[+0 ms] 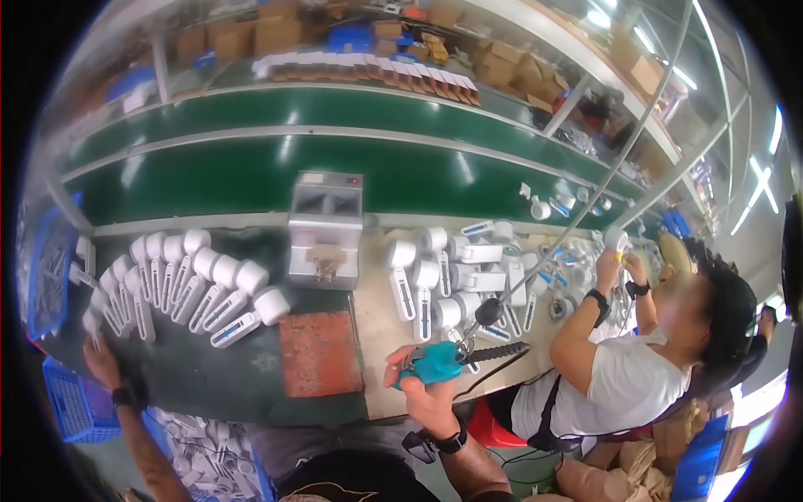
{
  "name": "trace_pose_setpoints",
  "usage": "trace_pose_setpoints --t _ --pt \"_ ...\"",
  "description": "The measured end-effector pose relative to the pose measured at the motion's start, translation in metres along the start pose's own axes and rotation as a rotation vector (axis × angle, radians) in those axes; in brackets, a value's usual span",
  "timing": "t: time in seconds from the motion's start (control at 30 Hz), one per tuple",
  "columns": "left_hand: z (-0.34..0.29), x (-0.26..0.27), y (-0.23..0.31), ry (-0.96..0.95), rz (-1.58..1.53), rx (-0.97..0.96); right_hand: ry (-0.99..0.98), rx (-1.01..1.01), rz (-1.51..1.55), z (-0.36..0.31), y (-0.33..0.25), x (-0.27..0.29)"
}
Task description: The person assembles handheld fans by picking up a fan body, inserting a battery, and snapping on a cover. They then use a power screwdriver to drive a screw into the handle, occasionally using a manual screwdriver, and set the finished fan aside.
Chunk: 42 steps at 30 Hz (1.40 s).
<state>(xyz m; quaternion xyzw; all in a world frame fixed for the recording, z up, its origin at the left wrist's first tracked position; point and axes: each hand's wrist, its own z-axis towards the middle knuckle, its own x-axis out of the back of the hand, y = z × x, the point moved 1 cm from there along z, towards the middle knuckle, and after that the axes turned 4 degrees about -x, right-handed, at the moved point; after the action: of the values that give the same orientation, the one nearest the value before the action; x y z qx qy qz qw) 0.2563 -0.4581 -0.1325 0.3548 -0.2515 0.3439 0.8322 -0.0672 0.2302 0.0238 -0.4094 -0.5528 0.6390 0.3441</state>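
Observation:
At the far left of the bench, my left hand [102,366] is closed on the lower end of a white device with a round head [92,320]. It is the end one of a curved row of similar white round-headed devices [226,311]. Nearer the middle, my right hand [428,403] is wrapped round a teal power tool [432,363]. The tool hangs by a metal hook from a line with a dark ball [488,312], and a black coiled cord [495,353] runs off to its right. Its working tip cannot be made out.
A metal machine [326,227] stands behind a worn red plate [322,355]. More white devices [447,311] lie to its right. A co-worker [623,368] works at the right. A blue crate [79,402] and a bin of white parts [209,456] sit below the bench edge.

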Motion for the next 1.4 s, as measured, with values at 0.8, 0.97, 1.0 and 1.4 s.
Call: trace_pose_setpoints --t 0.8,0.97,1.0,1.4 --pt "-0.235 0.031 0.639 -0.712 -0.667 -1.206 0.063 0.048 -0.010 -0.028 -0.019 0.017" --pt "-0.250 -0.007 0.672 -0.939 -0.509 -1.066 -0.004 0.028 0.151 -0.048 -0.017 0.037" --pt "-0.251 -0.009 0.672 -0.972 -0.494 -1.008 0.015 0.034 0.146 -0.050 -0.019 0.038" --pt "-0.215 0.047 0.637 -0.891 -0.632 -0.949 0.075 -0.054 0.024 -0.033 -0.010 0.033"
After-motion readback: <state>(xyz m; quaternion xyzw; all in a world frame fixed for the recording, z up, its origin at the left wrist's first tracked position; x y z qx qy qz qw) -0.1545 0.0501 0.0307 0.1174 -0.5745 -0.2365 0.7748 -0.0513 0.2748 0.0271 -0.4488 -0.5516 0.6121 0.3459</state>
